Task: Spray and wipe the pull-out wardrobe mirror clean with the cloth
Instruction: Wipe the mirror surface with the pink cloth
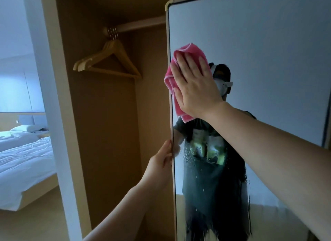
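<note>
Pressing cloth on mirror, right hand, fingers flat; left hand fingers grip its edge beside hangers.

A bunch of wooden coat hangers hangs by metal hooks at the left end of a wooden rail inside the open wardrobe compartment, whose panels are tan wood. To the left, past a pale wall edge, a bed with a rumpled white duvet and a white pillow sits on a light wooden base.
</note>
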Available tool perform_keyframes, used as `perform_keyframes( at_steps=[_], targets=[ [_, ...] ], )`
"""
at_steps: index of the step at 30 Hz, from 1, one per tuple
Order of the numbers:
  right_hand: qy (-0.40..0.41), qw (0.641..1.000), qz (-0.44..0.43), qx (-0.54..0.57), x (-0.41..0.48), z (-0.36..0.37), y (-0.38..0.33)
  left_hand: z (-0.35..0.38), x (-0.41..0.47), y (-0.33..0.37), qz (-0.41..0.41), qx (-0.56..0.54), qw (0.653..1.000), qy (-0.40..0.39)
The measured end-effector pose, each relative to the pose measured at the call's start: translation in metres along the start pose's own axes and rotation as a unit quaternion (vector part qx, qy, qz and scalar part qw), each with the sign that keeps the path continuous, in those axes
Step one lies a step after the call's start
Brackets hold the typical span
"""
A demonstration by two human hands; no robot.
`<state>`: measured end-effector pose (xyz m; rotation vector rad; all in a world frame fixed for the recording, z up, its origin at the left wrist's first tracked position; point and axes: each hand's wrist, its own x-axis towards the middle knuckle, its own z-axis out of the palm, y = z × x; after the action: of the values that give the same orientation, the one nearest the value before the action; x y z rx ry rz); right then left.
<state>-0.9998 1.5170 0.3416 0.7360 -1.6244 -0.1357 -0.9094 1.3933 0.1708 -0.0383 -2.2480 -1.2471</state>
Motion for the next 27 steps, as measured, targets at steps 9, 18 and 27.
perform_keyframes(
  at_steps=[9,18,27],
  targets=[
    [0.001,1.0,0.003,-0.005,-0.006,0.004,-0.004,0.015,-0.008,-0.017,-0.022,-0.027,0.999,-0.004],
    [-0.016,0.999,0.022,0.018,-0.036,0.011,-0.025,0.016,-0.008,-0.041,-0.003,-0.041,0.999,-0.013],
    [-0.045,0.998,0.01,0.037,-0.123,0.033,-0.075,0.007,-0.014,-0.029,0.034,-0.091,0.993,-0.068]
  ],
)
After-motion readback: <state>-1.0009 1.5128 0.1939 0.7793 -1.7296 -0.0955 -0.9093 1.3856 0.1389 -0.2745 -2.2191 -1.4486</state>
